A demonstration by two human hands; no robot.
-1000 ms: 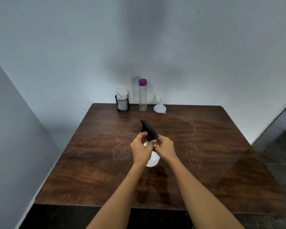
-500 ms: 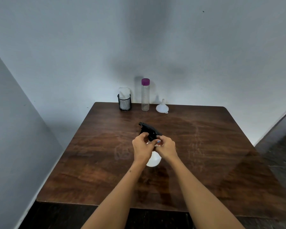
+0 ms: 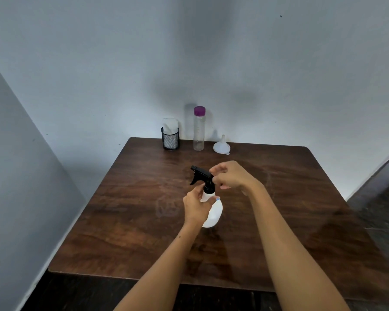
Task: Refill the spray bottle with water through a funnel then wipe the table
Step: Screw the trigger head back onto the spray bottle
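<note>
Mesh cup (image 3: pixel 170 138), water bottle (image 3: pixel 199 129), funnel (image 3: pixel 221 146) along far edge.

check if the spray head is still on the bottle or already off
Still on: the black spray head sits on the white spray bottle neck. Left hand grips the bottle, right hand the head.

We see the spray bottle (image 3: pixel 212 209) mid-table (image 3: pixel 121 221). Along the far edge stand, left to right, a mesh cup (image 3: pixel 170 139), a water bottle (image 3: pixel 199 129) and a funnel (image 3: pixel 221 145).

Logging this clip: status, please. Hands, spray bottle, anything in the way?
Left hand grips spray bottle at the neck. Right hand pinches black trigger head, still on. Funnel untouched at far edge. Nothing in the way.
</note>
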